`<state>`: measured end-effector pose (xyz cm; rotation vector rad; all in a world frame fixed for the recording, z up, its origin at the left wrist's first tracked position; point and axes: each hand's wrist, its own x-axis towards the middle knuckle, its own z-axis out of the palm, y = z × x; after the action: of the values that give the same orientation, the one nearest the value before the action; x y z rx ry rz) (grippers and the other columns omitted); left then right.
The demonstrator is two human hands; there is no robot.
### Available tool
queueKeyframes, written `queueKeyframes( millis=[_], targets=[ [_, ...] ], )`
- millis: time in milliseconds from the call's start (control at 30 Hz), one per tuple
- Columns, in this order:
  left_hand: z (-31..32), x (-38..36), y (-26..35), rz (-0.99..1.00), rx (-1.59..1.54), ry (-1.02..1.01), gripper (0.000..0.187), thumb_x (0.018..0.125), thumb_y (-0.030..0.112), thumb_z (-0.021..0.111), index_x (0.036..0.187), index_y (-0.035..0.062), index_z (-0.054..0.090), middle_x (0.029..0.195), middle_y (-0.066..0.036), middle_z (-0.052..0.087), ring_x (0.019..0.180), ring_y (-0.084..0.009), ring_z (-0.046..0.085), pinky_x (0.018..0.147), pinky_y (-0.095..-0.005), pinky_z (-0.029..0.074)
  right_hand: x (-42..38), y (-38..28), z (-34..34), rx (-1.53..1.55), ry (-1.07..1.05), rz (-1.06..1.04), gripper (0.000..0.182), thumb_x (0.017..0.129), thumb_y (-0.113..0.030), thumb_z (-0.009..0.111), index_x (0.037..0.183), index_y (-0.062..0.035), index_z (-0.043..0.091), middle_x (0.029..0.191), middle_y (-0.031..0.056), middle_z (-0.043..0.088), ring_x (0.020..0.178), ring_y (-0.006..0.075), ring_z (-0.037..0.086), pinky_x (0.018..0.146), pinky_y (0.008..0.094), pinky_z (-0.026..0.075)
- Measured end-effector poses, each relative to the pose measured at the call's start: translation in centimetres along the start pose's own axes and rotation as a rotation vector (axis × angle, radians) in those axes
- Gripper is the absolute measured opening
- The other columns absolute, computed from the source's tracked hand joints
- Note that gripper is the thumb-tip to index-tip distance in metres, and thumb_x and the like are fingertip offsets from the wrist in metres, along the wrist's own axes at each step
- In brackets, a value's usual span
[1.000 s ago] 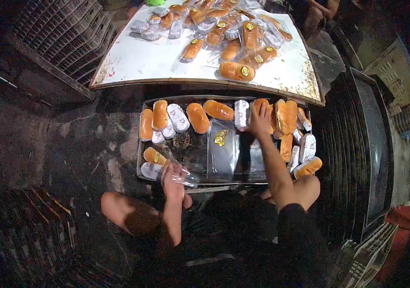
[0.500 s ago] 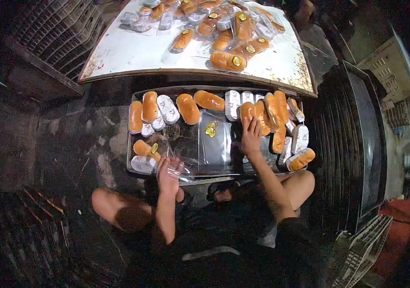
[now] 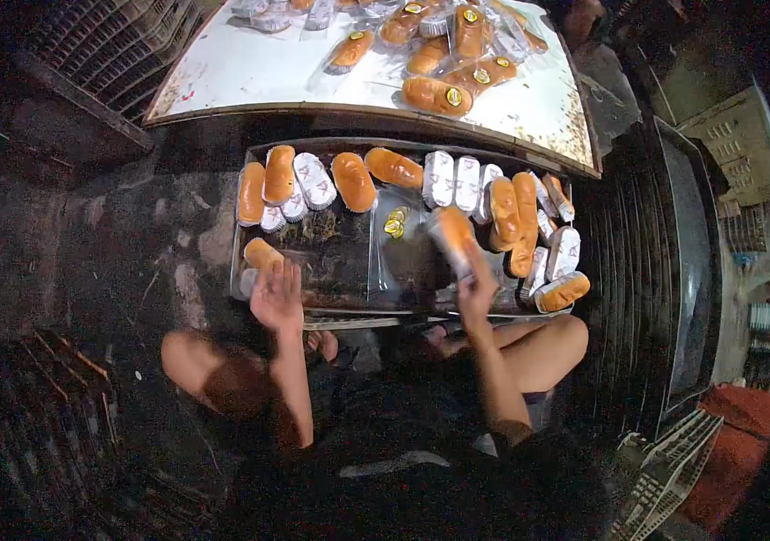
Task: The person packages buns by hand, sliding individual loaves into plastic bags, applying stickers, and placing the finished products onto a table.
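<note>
My right hand (image 3: 477,287) grips a bread roll (image 3: 453,236), tilted and blurred by motion, above the right half of a dark tray (image 3: 331,298). My left hand (image 3: 277,293) has its fingers spread at the tray's lower left, beside a roll (image 3: 262,253) that it partly covers. Between the hands, clear plastic bags (image 3: 403,270) lie in the tray with yellow stickers (image 3: 395,222) on them. Golden rolls (image 3: 353,182) and rolls turned with their white paper liners up (image 3: 467,183) line the tray's back and right side.
Beyond the tray, a white tabletop (image 3: 249,86) holds several bagged rolls (image 3: 437,96) with yellow stickers. Stacked dark trays (image 3: 691,261) stand at the right, near a pale crate (image 3: 673,460) and red cloth (image 3: 737,424). Dark racks (image 3: 114,72) are at the upper left.
My right hand has lifted a roll from the back right group and brought it toward me. My left hand has moved left and opened; the clear bag it held no longer shows there.
</note>
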<state>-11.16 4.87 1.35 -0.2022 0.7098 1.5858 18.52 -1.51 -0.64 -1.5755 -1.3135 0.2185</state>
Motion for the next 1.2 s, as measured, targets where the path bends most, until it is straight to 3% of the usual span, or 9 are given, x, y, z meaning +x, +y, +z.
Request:
queueKeyframes(
  millis=[167,567,733,767,800,833,900,1033,1200],
  targets=[
    [2.7,-2.2,-5.7,-0.055,0.269,-0.041,0.043,0.077,0.016,0.048,0.118,0.0093,0.037,0.099,-0.014,0.05,0.101,-0.0284,0.047,0.087,-0.0429,0.039,-1.8,-9.3,1.2,-0.094,-0.332,-0.605,0.03,0.067,-0.01,0.051,0.097,-0.011,0.058,0.104,0.0061,0.054,0.097,0.0266,0.051,0.079,0.0381,0.043],
    [3.0,-2.8,-5.5,0.149,0.431,-0.054,0.056,0.079,0.008,0.05,0.127,0.017,0.022,0.099,-0.013,0.053,0.094,-0.0241,0.051,0.082,-0.0366,0.041,-0.1,-11.0,5.0,-0.099,-0.401,-0.49,0.03,0.065,-0.012,0.051,0.094,-0.0116,0.059,0.103,0.0022,0.054,0.096,0.0224,0.05,0.074,0.0349,0.044],
    [4.3,-2.2,-2.7,0.065,0.244,0.043,0.034,0.079,0.032,0.049,0.097,0.0034,0.049,0.096,-0.009,0.051,0.097,-0.0274,0.048,0.085,-0.0443,0.04,0.3,-10.7,4.5,0.058,-0.33,-0.614,0.025,0.065,-0.006,0.053,0.088,-0.0084,0.061,0.094,0.004,0.059,0.086,0.024,0.054,0.071,0.0338,0.044],
    [4.2,-1.5,-2.3,0.065,0.242,0.044,0.034,0.079,0.032,0.049,0.097,0.0034,0.049,0.096,-0.009,0.051,0.097,-0.0274,0.048,0.085,-0.0443,0.04,0.2,-9.3,4.6,0.251,-0.494,0.102,0.025,0.065,-0.005,0.054,0.089,-0.0053,0.059,0.091,0.0082,0.059,0.084,0.0251,0.055,0.068,0.0322,0.044],
    [3.6,-0.7,-1.3,0.078,0.149,0.01,0.032,0.079,0.03,0.047,0.099,0.0041,0.047,0.097,-0.01,0.05,0.098,-0.0282,0.047,0.085,-0.0459,0.04,1.1,-7.0,3.9,0.363,-0.339,0.038,0.025,0.065,-0.007,0.054,0.089,-0.0008,0.059,0.09,0.0123,0.059,0.082,0.0252,0.056,0.066,0.0301,0.043],
    [3.1,-0.2,-0.4,0.09,0.055,-0.023,0.031,0.08,0.027,0.046,0.101,0.0048,0.046,0.097,-0.01,0.049,0.099,-0.029,0.046,0.085,-0.0474,0.04,4.1,-7.5,2.5,0.054,-0.001,-0.522,0.025,0.067,-0.005,0.051,0.091,0.0026,0.057,0.09,0.0147,0.058,0.083,0.0252,0.056,0.065,0.0296,0.042],
    [2.9,0.2,0.6,0.107,0.044,0.012,0.029,0.08,0.024,0.044,0.102,0.0045,0.044,0.101,-0.011,0.047,0.099,-0.0295,0.046,0.084,-0.0488,0.04,5.0,-5.3,0.9,-0.251,0.206,-0.185,0.033,0.061,0.004,0.047,0.091,-0.0018,0.059,0.09,0.0134,0.059,0.085,0.0309,0.055,0.075,0.0352,0.043],
    [3.4,-0.3,0.0,0.034,0.008,-0.009,0.024,0.078,0.02,0.045,0.096,0.004,0.044,0.1,-0.013,0.046,0.102,-0.0324,0.044,0.087,-0.0521,0.037,2.8,1.5,-0.5,-0.291,-0.324,0.073,0.043,0.053,0.013,0.044,0.09,-0.0033,0.06,0.099,0.0109,0.058,0.091,0.0275,0.053,0.079,0.0326,0.042],
    [3.0,-0.2,-1.4,-0.023,-0.121,0.064,0.025,0.075,0.02,0.048,0.092,0.0021,0.044,0.095,-0.016,0.047,0.101,-0.0337,0.044,0.089,-0.0503,0.037,0.9,-7.9,0.1,-0.152,-0.094,-0.349,0.026,0.06,0.004,0.051,0.083,-0.0044,0.06,0.093,0.0082,0.059,0.087,0.0281,0.054,0.075,0.0355,0.042]
  ],
)
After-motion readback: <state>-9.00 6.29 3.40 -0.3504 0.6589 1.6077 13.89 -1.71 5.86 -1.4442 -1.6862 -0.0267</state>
